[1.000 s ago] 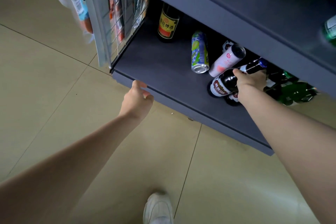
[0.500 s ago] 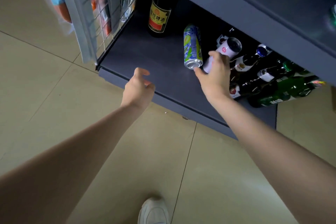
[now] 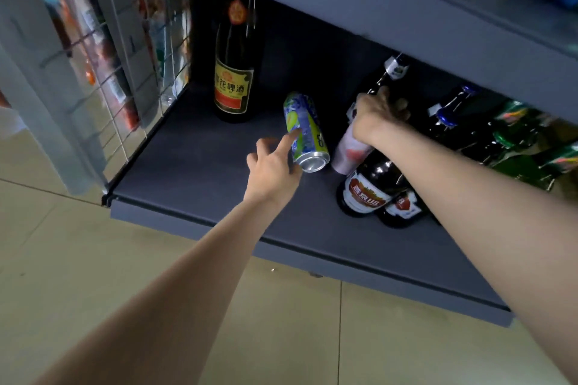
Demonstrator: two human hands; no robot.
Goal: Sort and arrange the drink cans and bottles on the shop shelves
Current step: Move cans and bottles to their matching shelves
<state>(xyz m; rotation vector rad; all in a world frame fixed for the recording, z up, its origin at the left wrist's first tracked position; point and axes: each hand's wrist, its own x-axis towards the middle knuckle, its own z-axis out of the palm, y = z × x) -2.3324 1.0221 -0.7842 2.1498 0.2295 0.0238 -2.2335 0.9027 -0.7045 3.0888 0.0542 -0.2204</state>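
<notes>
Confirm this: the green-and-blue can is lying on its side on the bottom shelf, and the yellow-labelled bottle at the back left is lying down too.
Not quite. The yellow-labelled bottle stands upright at the back left, as the head view shows. The green-and-blue can is indeed lying on its side on the bottom shelf.

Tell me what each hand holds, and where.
Right hand grips the pink can at its upper end. Left hand only touches the green can.

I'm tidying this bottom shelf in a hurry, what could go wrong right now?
The right hand reaches among lying bottles; nudging the dark bottle could send it rolling off the shelf edge. The left hand only fingertips the green can, which lies on its side and may roll.
</notes>
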